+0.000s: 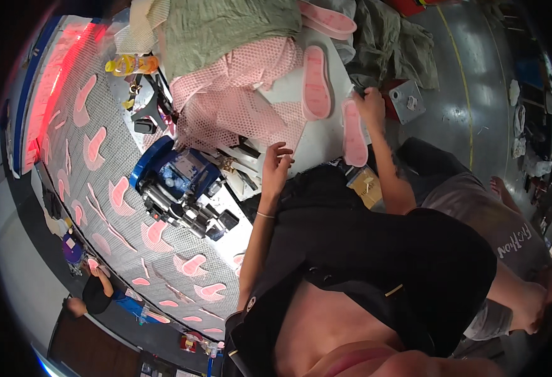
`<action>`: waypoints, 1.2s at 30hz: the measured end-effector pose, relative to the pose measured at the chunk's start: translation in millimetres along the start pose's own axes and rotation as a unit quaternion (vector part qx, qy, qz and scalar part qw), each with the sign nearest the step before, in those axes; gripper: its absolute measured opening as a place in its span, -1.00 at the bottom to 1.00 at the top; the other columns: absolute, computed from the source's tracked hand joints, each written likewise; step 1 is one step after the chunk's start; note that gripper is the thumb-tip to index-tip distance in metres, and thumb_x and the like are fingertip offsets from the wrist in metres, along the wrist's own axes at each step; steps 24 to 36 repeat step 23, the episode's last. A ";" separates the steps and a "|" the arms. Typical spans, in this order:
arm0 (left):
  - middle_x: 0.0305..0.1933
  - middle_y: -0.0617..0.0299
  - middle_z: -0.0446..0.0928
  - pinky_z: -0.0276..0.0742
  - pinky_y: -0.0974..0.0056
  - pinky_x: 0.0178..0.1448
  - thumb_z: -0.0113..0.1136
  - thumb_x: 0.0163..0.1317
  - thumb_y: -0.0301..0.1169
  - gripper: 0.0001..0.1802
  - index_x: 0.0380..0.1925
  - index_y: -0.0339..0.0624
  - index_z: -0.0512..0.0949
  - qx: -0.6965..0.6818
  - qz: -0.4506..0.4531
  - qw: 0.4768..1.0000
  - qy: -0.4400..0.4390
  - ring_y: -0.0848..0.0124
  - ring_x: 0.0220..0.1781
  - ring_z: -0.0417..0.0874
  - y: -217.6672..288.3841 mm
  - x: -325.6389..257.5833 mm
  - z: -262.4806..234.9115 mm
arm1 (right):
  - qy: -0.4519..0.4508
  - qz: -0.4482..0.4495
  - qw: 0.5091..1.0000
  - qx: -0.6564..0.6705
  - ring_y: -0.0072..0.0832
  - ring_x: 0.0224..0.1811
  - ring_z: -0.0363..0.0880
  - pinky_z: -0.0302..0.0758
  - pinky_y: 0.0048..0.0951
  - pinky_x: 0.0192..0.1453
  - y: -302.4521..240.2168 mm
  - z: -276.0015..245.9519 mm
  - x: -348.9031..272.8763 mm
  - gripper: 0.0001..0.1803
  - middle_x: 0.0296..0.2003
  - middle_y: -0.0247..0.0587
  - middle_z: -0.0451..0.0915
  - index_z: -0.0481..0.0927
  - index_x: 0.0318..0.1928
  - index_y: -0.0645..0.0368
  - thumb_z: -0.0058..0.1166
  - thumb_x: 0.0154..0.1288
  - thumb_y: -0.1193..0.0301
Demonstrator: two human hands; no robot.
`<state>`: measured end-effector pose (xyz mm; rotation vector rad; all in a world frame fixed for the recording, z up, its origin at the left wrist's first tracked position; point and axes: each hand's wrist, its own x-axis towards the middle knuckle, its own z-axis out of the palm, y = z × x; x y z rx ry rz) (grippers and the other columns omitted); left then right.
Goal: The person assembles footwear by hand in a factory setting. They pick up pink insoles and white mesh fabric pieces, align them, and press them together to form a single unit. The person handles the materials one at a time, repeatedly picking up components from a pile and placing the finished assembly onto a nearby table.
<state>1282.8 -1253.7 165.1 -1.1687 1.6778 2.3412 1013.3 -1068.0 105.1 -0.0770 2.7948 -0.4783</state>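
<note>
The left hand (278,164) is hovering over the near edge of the white table (317,141), wrist bent upward, fingers loosely spread and holding nothing, just beside the heap of pink mesh fabric (241,94). The right arm is stretching further out, and the right hand (370,103) is resting at the table's right edge with fingers curled down on the top end of a pink shoe insole (354,135) that is lying along that edge. A second pink insole (317,81) is lying near it, toward the table's middle. A blue machine (178,185) is standing by the left hand.
</note>
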 end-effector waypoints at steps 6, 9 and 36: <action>0.02 -0.08 0.44 0.46 0.17 0.10 0.25 0.08 -0.36 -0.41 0.11 -0.33 0.33 0.303 0.147 0.940 0.052 0.14 0.02 0.52 -10.8 91.3 55.1 | 0.006 -0.031 0.993 -0.115 -0.03 -0.01 0.48 0.47 -0.10 0.01 18.3 25.2 -79.8 -0.28 -0.09 0.00 0.48 0.39 0.00 0.27 0.36 -0.07 0.06; 0.20 -0.13 0.28 0.28 0.01 0.28 0.36 -0.02 -0.27 -0.22 0.17 -0.36 0.25 0.417 0.194 0.878 0.134 -0.05 0.24 0.31 10.3 145.9 94.8 | 0.053 0.016 0.996 -0.063 -0.02 0.00 0.45 0.47 -0.07 0.00 21.3 33.7 -69.7 -0.30 -0.07 0.03 0.44 0.36 -0.01 0.26 0.33 -0.14 0.17; 0.09 -0.04 0.29 0.42 0.03 0.14 0.21 -0.01 -0.23 0.00 0.38 -0.38 -0.04 0.614 0.054 0.777 0.130 0.04 0.04 0.41 24.5 213.8 151.1 | -0.013 0.072 0.946 0.316 -0.01 0.05 0.51 0.38 -0.12 0.11 -46.9 -43.1 174.0 -0.41 -0.07 0.47 0.46 0.46 -0.16 0.45 0.22 -0.05 0.16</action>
